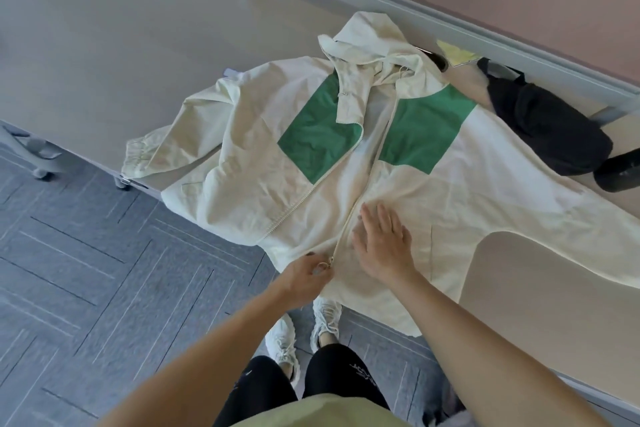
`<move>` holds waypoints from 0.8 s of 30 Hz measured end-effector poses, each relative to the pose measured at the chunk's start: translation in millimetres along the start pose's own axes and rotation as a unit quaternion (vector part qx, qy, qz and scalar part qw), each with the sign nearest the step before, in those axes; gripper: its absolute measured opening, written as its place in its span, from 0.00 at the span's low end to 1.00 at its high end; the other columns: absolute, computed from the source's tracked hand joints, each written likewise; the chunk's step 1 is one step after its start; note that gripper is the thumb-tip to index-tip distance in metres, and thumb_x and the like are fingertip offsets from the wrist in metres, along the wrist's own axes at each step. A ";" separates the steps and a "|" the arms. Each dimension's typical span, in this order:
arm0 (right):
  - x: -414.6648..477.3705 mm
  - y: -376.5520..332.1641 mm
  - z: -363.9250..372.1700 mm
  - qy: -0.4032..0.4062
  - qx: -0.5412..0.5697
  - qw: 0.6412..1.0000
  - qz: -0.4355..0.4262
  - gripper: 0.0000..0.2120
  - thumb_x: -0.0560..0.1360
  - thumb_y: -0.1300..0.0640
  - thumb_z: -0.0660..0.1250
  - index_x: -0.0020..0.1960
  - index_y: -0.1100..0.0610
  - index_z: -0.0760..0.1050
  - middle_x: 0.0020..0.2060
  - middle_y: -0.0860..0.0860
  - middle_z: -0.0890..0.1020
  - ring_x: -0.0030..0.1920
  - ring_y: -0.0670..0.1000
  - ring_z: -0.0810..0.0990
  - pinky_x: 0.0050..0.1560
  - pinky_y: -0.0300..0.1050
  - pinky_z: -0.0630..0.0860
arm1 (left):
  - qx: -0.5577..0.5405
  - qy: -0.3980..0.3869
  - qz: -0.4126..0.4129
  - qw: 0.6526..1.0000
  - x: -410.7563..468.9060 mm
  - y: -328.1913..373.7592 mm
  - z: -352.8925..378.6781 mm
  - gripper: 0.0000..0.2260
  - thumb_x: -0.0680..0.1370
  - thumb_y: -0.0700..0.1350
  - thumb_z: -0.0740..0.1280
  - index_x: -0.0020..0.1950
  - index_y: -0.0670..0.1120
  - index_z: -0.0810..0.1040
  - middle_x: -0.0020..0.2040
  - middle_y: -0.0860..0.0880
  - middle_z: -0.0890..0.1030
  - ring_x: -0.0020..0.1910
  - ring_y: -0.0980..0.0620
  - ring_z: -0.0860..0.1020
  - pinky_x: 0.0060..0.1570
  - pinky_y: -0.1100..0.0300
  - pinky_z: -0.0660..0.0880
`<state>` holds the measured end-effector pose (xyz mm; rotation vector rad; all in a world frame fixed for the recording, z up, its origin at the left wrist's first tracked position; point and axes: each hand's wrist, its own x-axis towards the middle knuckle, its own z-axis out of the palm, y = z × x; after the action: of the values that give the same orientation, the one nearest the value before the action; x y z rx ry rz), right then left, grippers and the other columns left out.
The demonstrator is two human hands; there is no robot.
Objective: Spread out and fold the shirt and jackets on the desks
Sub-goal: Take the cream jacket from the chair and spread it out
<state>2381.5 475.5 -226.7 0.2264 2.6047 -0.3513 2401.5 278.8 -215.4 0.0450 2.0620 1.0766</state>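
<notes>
Where the jacket [450, 191] lay: face up across the desk [104, 45], hood [374, 42] toward the far partition, hem hanging over the near edge above my shoes.
Left hand [306, 276]: pinched the zip pull [323, 266] down at the hem.
Right hand [384, 243]: lay flat with fingers straight, pressing the front panel just beside the zip and clasping nothing.
Zip: joined only at the bottom; above my hands the two fronts gaped up to the collar.
Done: the body was spread out, and the sleeve on my right ran out along the desk.
Not done: the sleeve on my left was bunched, its cuff [138, 156] at the desk edge, and the hood was crumpled. By my reckoning zipping, smoothing and all the folding were not yet done.
Other clothes: a dark bundle [547, 128] sat near the partition; whether it was a garment I could not tell. No shirt was in view.
</notes>
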 end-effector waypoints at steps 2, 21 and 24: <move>-2.6 6.0 10.4 -0.034 0.001 0.999 -0.003 0.31 0.82 0.36 0.46 0.80 0.42 0.38 0.80 0.51 0.37 0.79 0.57 0.36 0.76 0.62 0.41 | 0.025 -0.021 -0.003 0.999 2.0 5.2 6.5 0.11 0.81 0.50 0.62 0.55 0.45 0.80 0.46 0.48 0.80 0.37 0.53 0.75 0.36 0.59 0.71; -15.5 74.0 -10.7 0.080 0.019 0.993 -0.082 0.23 0.78 0.42 0.52 0.66 0.52 0.74 0.63 0.51 0.74 0.65 0.56 0.70 0.64 0.56 0.63 | 0.254 -0.260 -0.031 0.931 30.3 59.0 56.2 0.18 0.83 0.53 0.60 0.65 0.45 0.78 0.58 0.45 0.80 0.58 0.44 0.80 0.52 0.56 0.75; 3.3 58.8 -24.4 0.108 0.066 0.992 0.010 0.17 0.80 0.47 0.60 0.63 0.57 0.71 0.57 0.55 0.77 0.56 0.59 0.78 0.51 0.53 0.72 | 0.245 -0.272 -0.092 0.926 34.8 56.4 12.7 0.17 0.82 0.58 0.62 0.60 0.48 0.81 0.47 0.52 0.82 0.48 0.51 0.83 0.44 0.60 0.81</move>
<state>2380.7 539.0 -219.8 0.3533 2.7925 -0.5201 2368.6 336.1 -201.7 0.3542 1.7258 0.3499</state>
